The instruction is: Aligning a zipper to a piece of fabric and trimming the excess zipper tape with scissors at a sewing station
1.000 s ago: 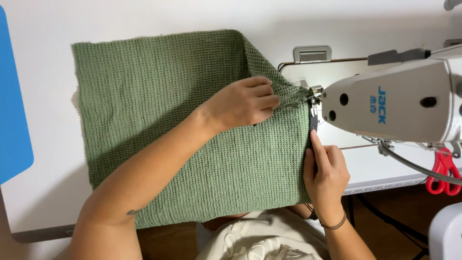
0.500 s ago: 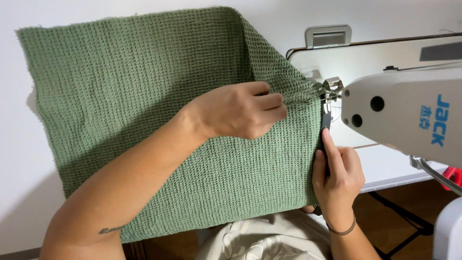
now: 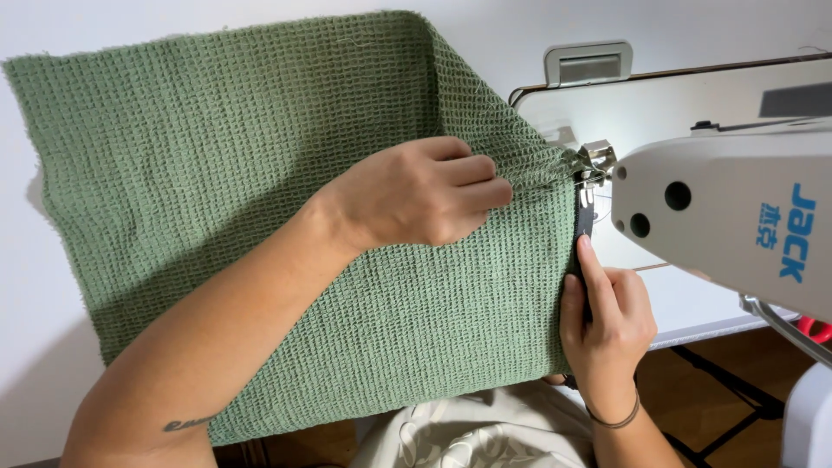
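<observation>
A large green waffle-weave cloth (image 3: 217, 173) lies spread over the white table. My left hand (image 3: 425, 192) rests on it with fingers curled, pinching the cloth just left of the presser foot (image 3: 594, 163) of a white sewing machine (image 3: 737, 217). My right hand (image 3: 604, 316) presses a dark strip (image 3: 582, 227) along the cloth's right edge, index finger stretched up toward the foot. The needle is hidden behind the foot and the machine head.
The white table (image 3: 26, 364) runs under the cloth to the left. A metal plate (image 3: 588, 62) sits behind the machine bed. Pale fabric (image 3: 468, 433) lies in my lap below the table edge, beside brown floor and a black table leg at lower right.
The view has closed in on the cloth and machine. My left hand has slid slightly toward the presser foot; my right hand keeps its place on the edge.
</observation>
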